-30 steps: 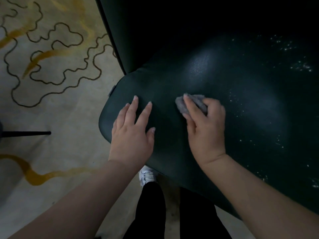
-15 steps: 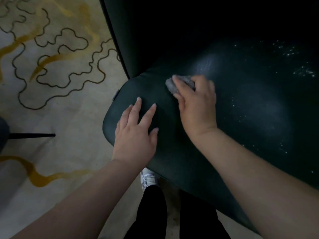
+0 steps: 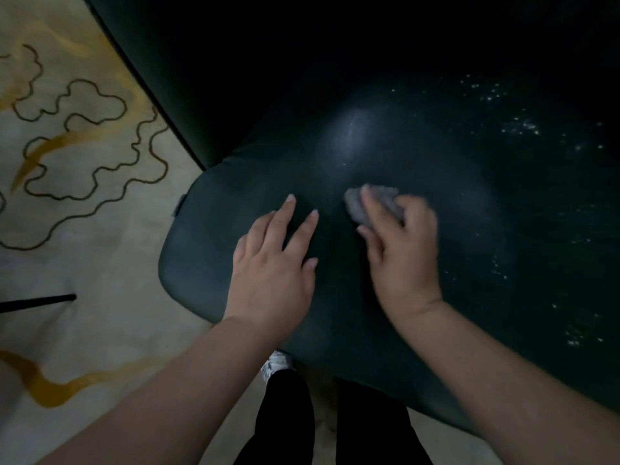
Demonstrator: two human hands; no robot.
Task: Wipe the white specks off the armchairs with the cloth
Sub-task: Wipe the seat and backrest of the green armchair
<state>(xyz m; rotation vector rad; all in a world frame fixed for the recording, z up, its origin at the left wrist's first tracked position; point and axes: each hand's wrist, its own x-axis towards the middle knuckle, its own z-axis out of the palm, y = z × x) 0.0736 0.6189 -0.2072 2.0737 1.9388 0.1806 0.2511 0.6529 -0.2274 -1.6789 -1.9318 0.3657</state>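
A dark green armchair seat cushion fills the middle and right of the head view. My right hand presses a small grey cloth flat on the cushion, fingers over it; the hand looks blurred. My left hand lies flat on the cushion just left of it, fingers spread, holding nothing. White specks dot the cushion's far right, and more white specks lie near its right front. The part of the seat around my hands looks free of specks.
The chair's dark backrest rises behind the cushion. A beige carpet with black squiggles and gold streaks lies to the left. A thin black bar juts in at the left edge. My dark trouser legs stand before the seat.
My right hand has pulled the cloth back toward me from the cushion's rear, after pushing it away half a second ago. My left hand stays planted.
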